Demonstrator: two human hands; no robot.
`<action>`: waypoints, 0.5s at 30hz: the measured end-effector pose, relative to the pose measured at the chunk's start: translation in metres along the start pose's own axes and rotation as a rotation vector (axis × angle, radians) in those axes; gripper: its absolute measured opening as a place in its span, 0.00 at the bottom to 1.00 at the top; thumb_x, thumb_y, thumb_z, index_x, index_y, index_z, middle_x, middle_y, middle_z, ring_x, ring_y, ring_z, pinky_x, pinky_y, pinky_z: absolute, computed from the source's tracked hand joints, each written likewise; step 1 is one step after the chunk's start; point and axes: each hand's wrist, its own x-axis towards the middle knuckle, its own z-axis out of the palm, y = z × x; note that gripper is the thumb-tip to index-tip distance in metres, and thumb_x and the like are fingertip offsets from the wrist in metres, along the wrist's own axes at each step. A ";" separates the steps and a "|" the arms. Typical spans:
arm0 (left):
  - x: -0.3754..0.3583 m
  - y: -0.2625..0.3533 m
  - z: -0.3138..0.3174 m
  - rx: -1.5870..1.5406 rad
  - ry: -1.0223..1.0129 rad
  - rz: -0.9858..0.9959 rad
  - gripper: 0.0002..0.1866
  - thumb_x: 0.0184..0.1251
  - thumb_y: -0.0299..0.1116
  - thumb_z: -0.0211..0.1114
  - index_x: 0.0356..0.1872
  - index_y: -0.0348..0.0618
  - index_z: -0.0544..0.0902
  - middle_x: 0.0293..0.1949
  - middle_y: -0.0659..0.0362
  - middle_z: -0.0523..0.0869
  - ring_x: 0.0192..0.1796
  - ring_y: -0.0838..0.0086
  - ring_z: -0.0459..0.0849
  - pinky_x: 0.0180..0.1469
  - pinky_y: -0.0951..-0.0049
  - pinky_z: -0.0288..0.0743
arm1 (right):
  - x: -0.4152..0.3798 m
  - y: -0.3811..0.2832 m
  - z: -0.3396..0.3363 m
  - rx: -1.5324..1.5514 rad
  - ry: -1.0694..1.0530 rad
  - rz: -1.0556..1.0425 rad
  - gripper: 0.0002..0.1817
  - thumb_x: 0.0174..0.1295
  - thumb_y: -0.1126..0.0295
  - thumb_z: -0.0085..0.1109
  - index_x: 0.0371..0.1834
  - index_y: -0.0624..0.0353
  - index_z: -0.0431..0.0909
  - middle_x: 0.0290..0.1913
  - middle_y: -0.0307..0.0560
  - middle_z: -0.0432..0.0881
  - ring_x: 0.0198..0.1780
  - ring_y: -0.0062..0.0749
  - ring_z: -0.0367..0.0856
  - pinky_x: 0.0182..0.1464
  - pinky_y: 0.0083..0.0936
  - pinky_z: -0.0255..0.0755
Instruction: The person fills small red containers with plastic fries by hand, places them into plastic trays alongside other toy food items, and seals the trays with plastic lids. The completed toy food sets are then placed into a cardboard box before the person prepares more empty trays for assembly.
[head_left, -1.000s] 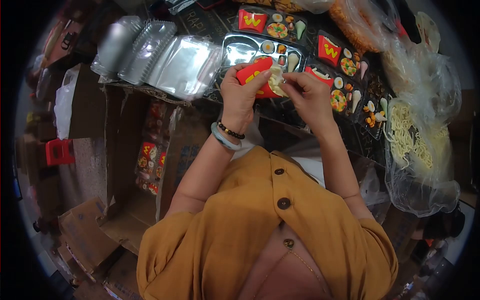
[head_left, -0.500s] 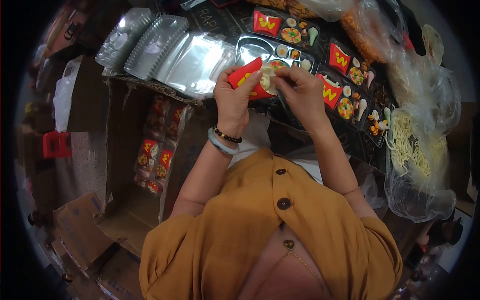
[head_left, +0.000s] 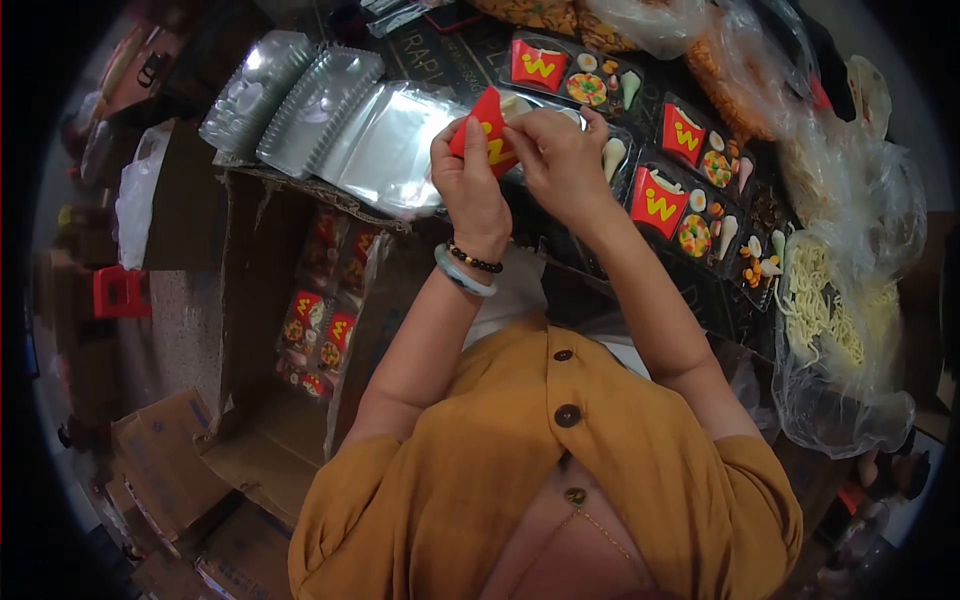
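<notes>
In my left hand is a small red toy french-fry carton with a yellow letter on its front, gripped between thumb and fingers and tilted. My right hand is closed at the carton's right side, thumb and forefinger pinching its edge. Pale yellow pieces show at the carton's top, partly covered by the right fingers. Just behind the hands lies a clear plastic tray, mostly hidden, with a white drumstick-shaped toy at its right end.
Filled trays with red cartons and toy food lie to the right. Clear clamshell packs stand at the left, above an open cardboard box holding packed sets. A plastic bag of pale noodle-like strips rests at far right.
The carton has turned more upright in my left hand. My right fingers have moved from the pale pieces at its opening down onto its side edge. The view has shifted slightly.
</notes>
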 end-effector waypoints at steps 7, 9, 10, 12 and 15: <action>0.033 -0.023 -0.025 1.318 -0.345 0.511 0.19 0.53 0.28 0.62 0.48 0.34 0.74 0.51 0.46 0.72 0.54 0.54 0.69 0.56 0.61 0.63 | 0.017 0.056 0.026 -0.158 -0.201 0.059 0.06 0.60 0.66 0.51 0.33 0.52 0.78 0.33 0.41 0.81 0.40 0.36 0.78 0.58 0.48 0.45; 0.035 -0.031 -0.030 1.364 -0.381 0.509 0.21 0.52 0.26 0.61 0.49 0.33 0.73 0.51 0.45 0.71 0.54 0.52 0.68 0.56 0.59 0.62 | 0.018 0.061 0.032 -0.150 -0.465 0.182 0.07 0.60 0.65 0.51 0.35 0.52 0.79 0.35 0.42 0.81 0.42 0.37 0.79 0.60 0.49 0.44; 0.034 -0.031 -0.029 1.360 -0.380 0.507 0.21 0.52 0.26 0.62 0.50 0.33 0.73 0.51 0.45 0.71 0.54 0.52 0.68 0.56 0.59 0.63 | 0.017 0.065 0.034 -0.141 -0.469 0.171 0.07 0.60 0.65 0.51 0.35 0.52 0.79 0.35 0.42 0.81 0.42 0.37 0.79 0.60 0.49 0.44; 0.032 -0.029 -0.027 1.379 -0.372 0.478 0.22 0.51 0.26 0.62 0.50 0.33 0.72 0.53 0.44 0.70 0.55 0.51 0.68 0.57 0.58 0.62 | 0.015 0.069 0.038 -0.078 -0.348 0.076 0.09 0.61 0.63 0.49 0.35 0.52 0.79 0.31 0.46 0.82 0.39 0.40 0.79 0.61 0.51 0.44; 0.022 -0.021 -0.021 1.464 -0.402 0.582 0.23 0.50 0.26 0.63 0.50 0.34 0.71 0.54 0.43 0.69 0.58 0.50 0.67 0.60 0.58 0.60 | 0.016 0.069 0.036 -0.074 -0.351 0.068 0.07 0.60 0.65 0.51 0.34 0.52 0.79 0.31 0.45 0.82 0.39 0.39 0.80 0.61 0.50 0.44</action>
